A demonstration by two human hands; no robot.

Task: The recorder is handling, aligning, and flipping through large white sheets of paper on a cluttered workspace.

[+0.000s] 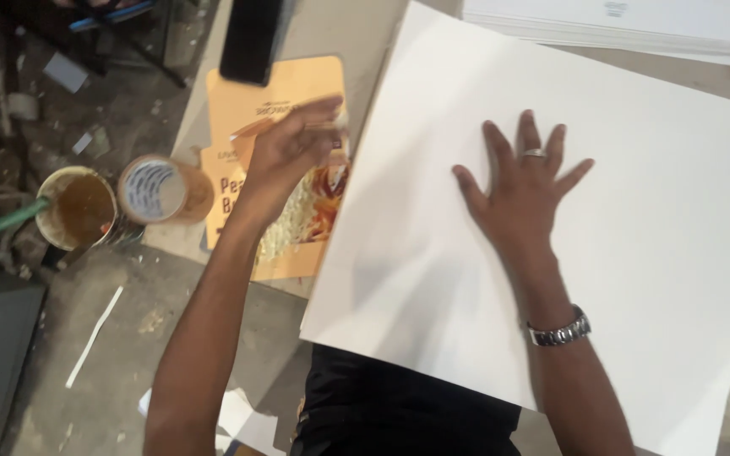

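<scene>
White sheet [635,253], orange printed carton [297,93].

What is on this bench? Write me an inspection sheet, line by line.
Surface: grey bench, mostly covered by a large white sheet.
Job's things: thin stick in the left hand; right hand flat on the sheet.
Clutter: flattened orange carton, dark phone, stack of white sheets.
Hands: left closed on the stick; right open, fingers spread.
Cables: green hose by the floor.
Surroundings: open can of brown liquid, lidded jar, paper scraps.
</scene>
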